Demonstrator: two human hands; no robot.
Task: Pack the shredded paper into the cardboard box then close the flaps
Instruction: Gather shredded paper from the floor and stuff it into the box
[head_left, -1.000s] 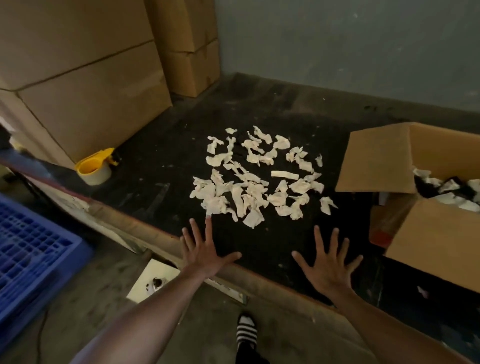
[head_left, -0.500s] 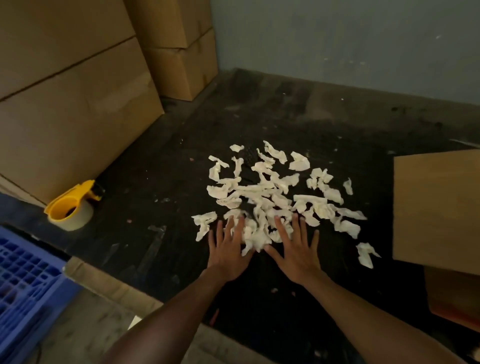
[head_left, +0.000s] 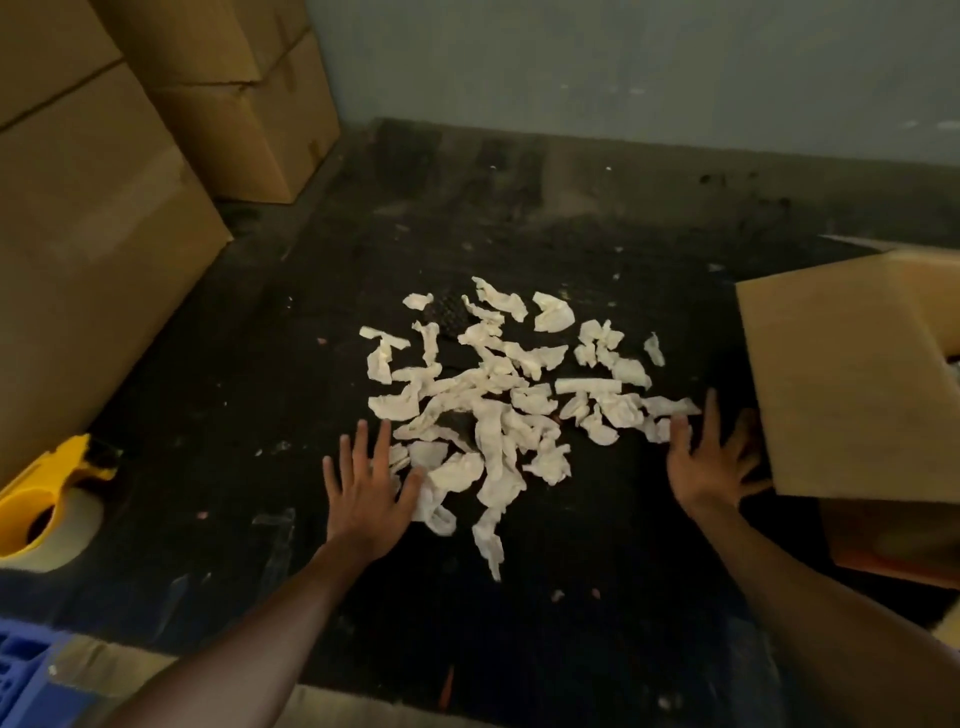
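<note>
Several cream strips of shredded paper (head_left: 498, 395) lie scattered in a loose heap on the dark table top (head_left: 260, 364). My left hand (head_left: 366, 491) lies flat with fingers spread at the heap's near left edge, touching a few strips. My right hand (head_left: 709, 457) is spread at the heap's near right edge, close to the cardboard box (head_left: 852, 379). That box stands at the right with a wide flap hanging out toward me; its inside is mostly hidden. Neither hand holds anything.
Large stacked cardboard boxes (head_left: 104, 218) line the left side and more boxes (head_left: 260, 104) fill the back left corner. A yellow tape dispenser (head_left: 47, 504) sits at the left table edge. A blue crate (head_left: 26, 680) is below left. A grey wall (head_left: 623, 67) closes the back.
My hands have spread apart from the heap's middle to its left and right edges. The view has moved closer, and some strips near me have shifted toward the front.
</note>
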